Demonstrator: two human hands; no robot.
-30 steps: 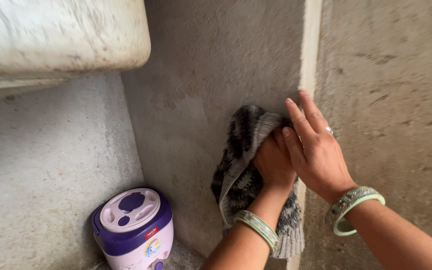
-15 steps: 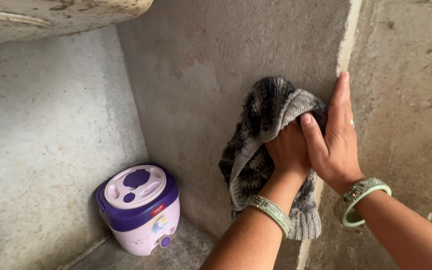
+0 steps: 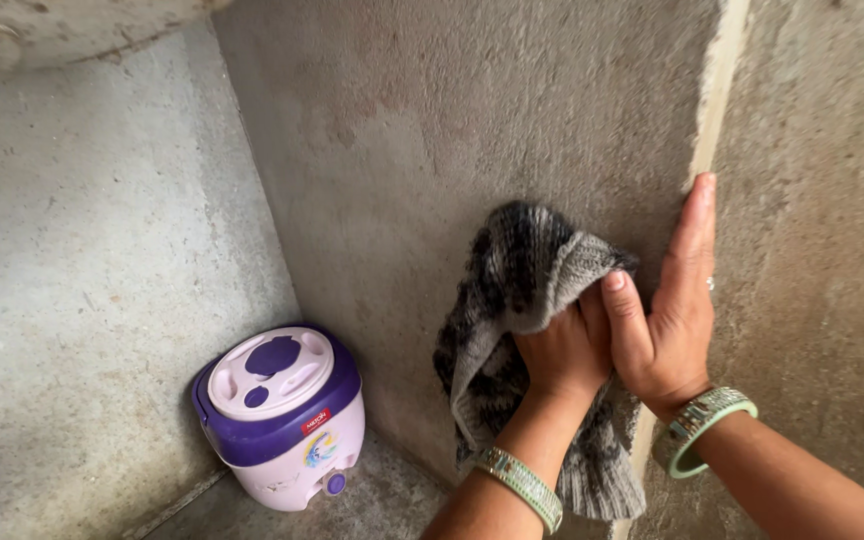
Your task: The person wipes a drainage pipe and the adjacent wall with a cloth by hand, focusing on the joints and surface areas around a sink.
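Left hand [image 3: 562, 350] is fisted round a bunched grey-and-black knitted cloth [image 3: 517, 300], pressing it flat against the concrete wall [image 3: 472, 120] so the wad bears on the surface; the loose end hangs below the wrist. Right hand [image 3: 667, 320] holds nothing: fingers straight, palm laid along the wall's pale corner edge [image 3: 712, 110], thumb overlapping the left hand, likely as a brace. Purple-and-white water jug [image 3: 277, 415] sits at the wall's foot, left of the cloth.
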